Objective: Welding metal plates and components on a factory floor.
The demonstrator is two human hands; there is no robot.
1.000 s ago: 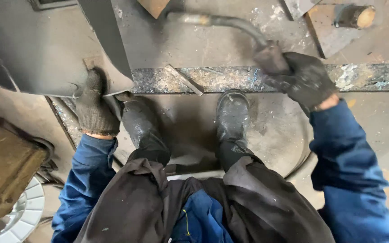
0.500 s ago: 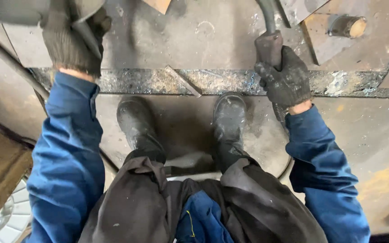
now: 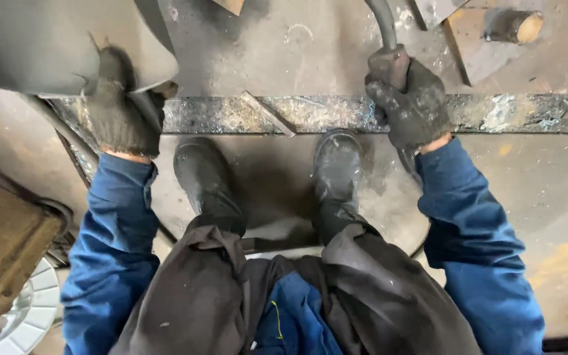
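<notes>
My left hand (image 3: 121, 112), in a dark work glove, grips the lower corner of a grey metal plate (image 3: 47, 46) at the upper left. My right hand (image 3: 410, 102), also gloved, is closed around the handle of a welding torch (image 3: 389, 62), whose curved neck runs up out of the top edge. Both hands are at the front edge of a steel worktable (image 3: 297, 52). My two black boots (image 3: 340, 167) stand below that edge.
A scorched steel bar (image 3: 323, 113) runs along the table edge with a small metal strip (image 3: 267, 113) leaning on it. A short round steel stub (image 3: 514, 26) lies at the upper right. A rusty box (image 3: 1, 250) and white fan grille (image 3: 27, 315) sit at lower left.
My left hand went up to the top of the view and came back down, still on the grey plate. My right hand slid left along the table edge with the torch, whose neck now points upward.
</notes>
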